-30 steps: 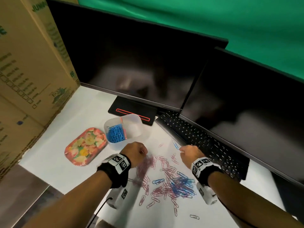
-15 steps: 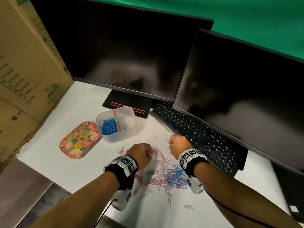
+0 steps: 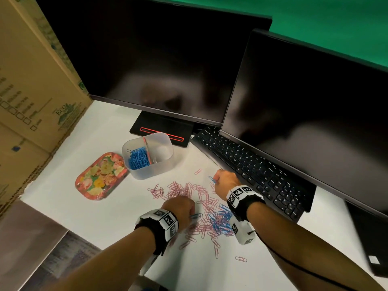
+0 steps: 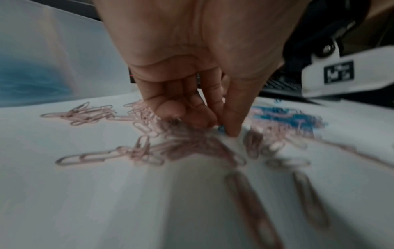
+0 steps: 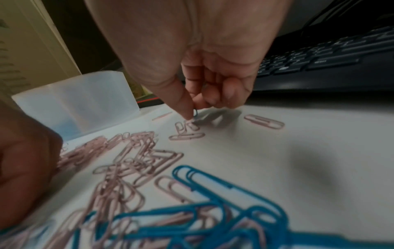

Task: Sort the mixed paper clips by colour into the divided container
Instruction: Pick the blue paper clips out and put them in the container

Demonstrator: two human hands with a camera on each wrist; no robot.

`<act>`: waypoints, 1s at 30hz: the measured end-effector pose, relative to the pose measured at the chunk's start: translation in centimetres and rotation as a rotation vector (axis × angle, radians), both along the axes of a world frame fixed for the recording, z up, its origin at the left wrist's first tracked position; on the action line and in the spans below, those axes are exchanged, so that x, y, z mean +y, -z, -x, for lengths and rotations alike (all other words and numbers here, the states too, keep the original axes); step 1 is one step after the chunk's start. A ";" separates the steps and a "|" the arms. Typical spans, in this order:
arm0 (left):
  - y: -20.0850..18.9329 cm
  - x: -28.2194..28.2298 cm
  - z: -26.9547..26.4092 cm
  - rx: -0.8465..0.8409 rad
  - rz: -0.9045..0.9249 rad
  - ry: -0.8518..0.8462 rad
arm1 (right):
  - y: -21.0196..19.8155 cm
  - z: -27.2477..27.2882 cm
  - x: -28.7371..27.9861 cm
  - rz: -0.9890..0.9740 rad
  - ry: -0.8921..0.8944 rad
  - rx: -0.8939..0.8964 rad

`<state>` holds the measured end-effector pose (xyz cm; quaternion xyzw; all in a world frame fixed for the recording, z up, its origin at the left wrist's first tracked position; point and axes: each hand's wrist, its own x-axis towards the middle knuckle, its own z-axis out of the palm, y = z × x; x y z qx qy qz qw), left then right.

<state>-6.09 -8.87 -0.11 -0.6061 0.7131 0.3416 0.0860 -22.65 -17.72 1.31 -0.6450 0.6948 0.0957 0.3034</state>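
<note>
A clear divided container (image 3: 156, 168) stands behind the pile; its left compartment holds blue clips (image 3: 137, 159), the right one looks bare. Mixed pink and blue paper clips (image 3: 205, 208) lie spread on the white table. My left hand (image 3: 190, 213) is down on the pile's near side, thumb and fingertips (image 4: 232, 129) pinching a blue clip (image 4: 221, 128) against the table. My right hand (image 3: 216, 181) is at the pile's far edge. Its thumb and forefinger (image 5: 193, 112) pinch another blue clip (image 5: 195, 112) just above the table. The container (image 5: 76, 104) shows behind it.
A floral tin tray (image 3: 100, 177) lies left of the container. A black keyboard (image 3: 252, 171) runs along the right under two dark monitors (image 3: 147, 59), with a monitor stand (image 3: 161, 131) behind the container. Cardboard boxes (image 3: 27, 91) wall the left. The table's edge (image 3: 52, 217) is near left.
My left hand has drawn back from near the container to the pile's near side and now pinches a blue clip. My right hand stays at the far edge with its blue clip.
</note>
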 end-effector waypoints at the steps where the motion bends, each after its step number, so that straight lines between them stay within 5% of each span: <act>1: 0.2 0.1 -0.1 -0.011 0.017 0.006 | 0.1 0.5 0.3 0.047 0.037 -0.054; 6: 0.8 0.3 -0.5 -0.011 0.074 0.032 | 0.5 4.8 2.4 0.187 0.250 -0.389; 10: 0.2 -0.2 -0.8 0.055 0.094 -0.014 | 0.3 8.2 5.0 0.106 0.577 -0.746; 14: -0.3 -0.8 -0.6 0.230 0.117 -0.155 | 0.5 10.0 7.7 0.019 0.866 -0.957; 19: -0.8 -2.0 0.4 0.635 -0.126 -0.524 | 0.5 10.7 10.3 -0.030 0.823 -1.005; 24: -1.9 -2.1 1.3 0.959 -0.368 -0.819 | 1.3 10.8 10.4 -0.016 0.657 -0.859; 30: -2.1 -1.0 2.2 1.072 -0.473 -0.870 | 1.5 9.1 9.3 0.044 -0.008 -0.127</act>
